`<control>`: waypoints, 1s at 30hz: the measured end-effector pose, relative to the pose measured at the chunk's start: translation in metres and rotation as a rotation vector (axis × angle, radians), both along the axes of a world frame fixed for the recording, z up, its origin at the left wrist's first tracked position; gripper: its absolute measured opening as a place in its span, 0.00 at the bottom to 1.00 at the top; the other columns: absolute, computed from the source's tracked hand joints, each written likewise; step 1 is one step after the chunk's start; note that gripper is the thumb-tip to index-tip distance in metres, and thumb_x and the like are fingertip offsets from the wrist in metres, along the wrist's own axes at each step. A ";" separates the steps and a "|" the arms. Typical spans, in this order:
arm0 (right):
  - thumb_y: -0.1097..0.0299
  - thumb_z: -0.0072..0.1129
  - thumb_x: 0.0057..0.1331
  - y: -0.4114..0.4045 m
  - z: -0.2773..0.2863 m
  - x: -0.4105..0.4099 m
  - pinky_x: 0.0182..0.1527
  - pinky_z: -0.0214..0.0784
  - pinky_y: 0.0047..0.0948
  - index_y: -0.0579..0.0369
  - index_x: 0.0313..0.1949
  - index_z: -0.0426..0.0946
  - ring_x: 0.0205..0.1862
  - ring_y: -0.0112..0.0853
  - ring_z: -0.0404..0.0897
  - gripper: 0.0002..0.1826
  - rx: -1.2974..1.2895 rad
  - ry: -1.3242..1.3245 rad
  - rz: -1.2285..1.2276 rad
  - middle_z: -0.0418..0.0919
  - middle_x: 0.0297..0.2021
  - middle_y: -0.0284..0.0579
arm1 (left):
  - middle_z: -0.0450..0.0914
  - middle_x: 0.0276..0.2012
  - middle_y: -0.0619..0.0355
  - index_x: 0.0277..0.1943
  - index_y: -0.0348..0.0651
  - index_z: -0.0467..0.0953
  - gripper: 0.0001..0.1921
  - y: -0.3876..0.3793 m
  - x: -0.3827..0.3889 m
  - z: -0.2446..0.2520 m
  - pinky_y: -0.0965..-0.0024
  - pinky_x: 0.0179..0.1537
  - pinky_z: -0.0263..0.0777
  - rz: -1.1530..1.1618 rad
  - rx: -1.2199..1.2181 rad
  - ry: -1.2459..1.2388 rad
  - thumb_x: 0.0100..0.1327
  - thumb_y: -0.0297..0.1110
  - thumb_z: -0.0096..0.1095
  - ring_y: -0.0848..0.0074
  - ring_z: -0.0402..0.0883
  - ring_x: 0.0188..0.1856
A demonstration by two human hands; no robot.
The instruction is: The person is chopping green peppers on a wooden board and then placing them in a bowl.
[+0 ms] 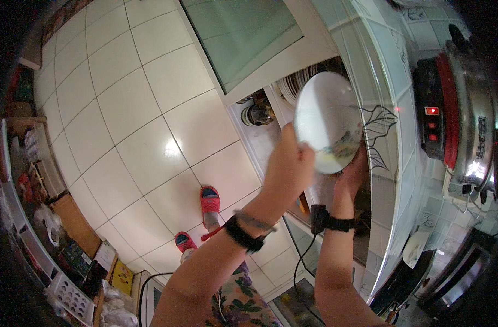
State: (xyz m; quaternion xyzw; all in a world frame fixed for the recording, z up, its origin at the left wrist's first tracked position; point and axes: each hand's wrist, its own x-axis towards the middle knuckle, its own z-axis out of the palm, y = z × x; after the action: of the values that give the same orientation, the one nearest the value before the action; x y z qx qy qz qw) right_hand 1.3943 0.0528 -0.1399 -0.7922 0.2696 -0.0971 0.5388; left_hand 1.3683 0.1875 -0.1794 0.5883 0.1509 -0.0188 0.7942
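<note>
A white oval plate with a painted pattern near its lower edge is tilted up in front of the open cabinet. My left hand grips its left rim, fingers curled in. Below the plate's lower right edge is my right hand, its fingers hidden behind the plate, so I cannot tell whether they hold it. Several plates stand packed together inside the cabinet, partly covered by the plate. A glass vessel sits to their left on the cabinet's white bottom.
A greenish glass cabinet door in a white frame lies beyond the opening. The tiled counter edge runs along my right, with a metal cooking appliance showing red lights. Slippered feet stand on the floor tiles. Cluttered shelves line the left.
</note>
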 end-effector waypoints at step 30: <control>0.60 0.44 0.75 -0.044 -0.034 0.026 0.39 0.67 0.23 0.59 0.44 0.77 0.34 0.28 0.77 0.16 0.238 -0.076 -0.092 0.80 0.35 0.43 | 0.81 0.37 0.47 0.57 0.32 0.66 0.18 0.074 -0.113 -0.021 0.69 0.32 0.76 0.045 -0.017 0.165 0.66 0.29 0.47 0.71 0.80 0.28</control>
State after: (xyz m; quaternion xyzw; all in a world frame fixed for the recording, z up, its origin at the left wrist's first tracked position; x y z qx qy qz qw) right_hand 1.4207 0.0089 -0.1735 -0.7053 0.2948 -0.1190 0.6337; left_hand 1.2550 0.2610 -0.2004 0.5746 0.2286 -0.0507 0.7842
